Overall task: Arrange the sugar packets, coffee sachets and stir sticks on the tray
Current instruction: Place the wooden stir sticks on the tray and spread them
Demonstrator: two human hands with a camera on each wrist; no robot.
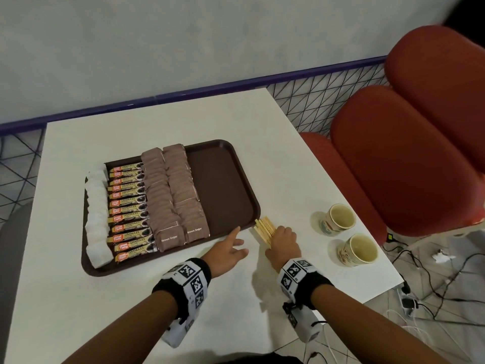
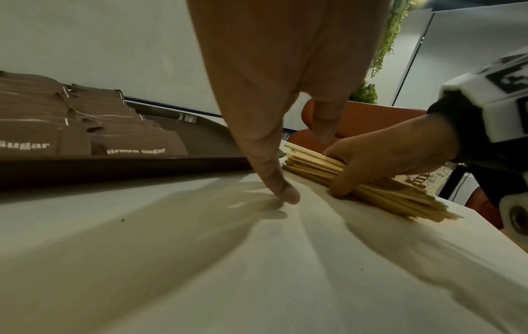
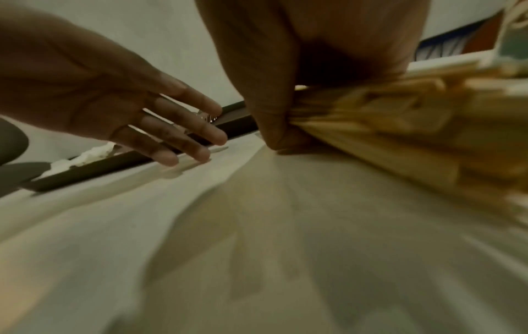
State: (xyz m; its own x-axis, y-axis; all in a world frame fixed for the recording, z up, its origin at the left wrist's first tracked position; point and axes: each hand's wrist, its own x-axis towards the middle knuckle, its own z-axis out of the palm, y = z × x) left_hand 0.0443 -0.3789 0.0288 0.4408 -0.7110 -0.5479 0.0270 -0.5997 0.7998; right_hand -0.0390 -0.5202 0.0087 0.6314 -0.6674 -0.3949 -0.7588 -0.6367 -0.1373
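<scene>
A brown tray (image 1: pixel 225 179) lies on the white table. It carries a column of white sugar packets (image 1: pixel 97 214), a row of coffee sachets (image 1: pixel 128 206) and two rows of brown sugar packets (image 1: pixel 173 190); its right part is bare. A bundle of wooden stir sticks (image 1: pixel 265 228) lies on the table by the tray's near right corner. My right hand (image 1: pixel 284 240) grips this bundle (image 2: pixel 371 187) with thumb and curled fingers (image 3: pixel 271 126). My left hand (image 1: pixel 231 245) hovers open beside it, fingers straight, at the tray's front rim (image 3: pixel 137 158).
Two empty paper cups (image 1: pixel 341 218) (image 1: pixel 359 249) stand on the table to the right of the sticks. Red padded seats (image 1: pixel 409 158) sit past the table's right edge. Cables lie on the floor at lower right.
</scene>
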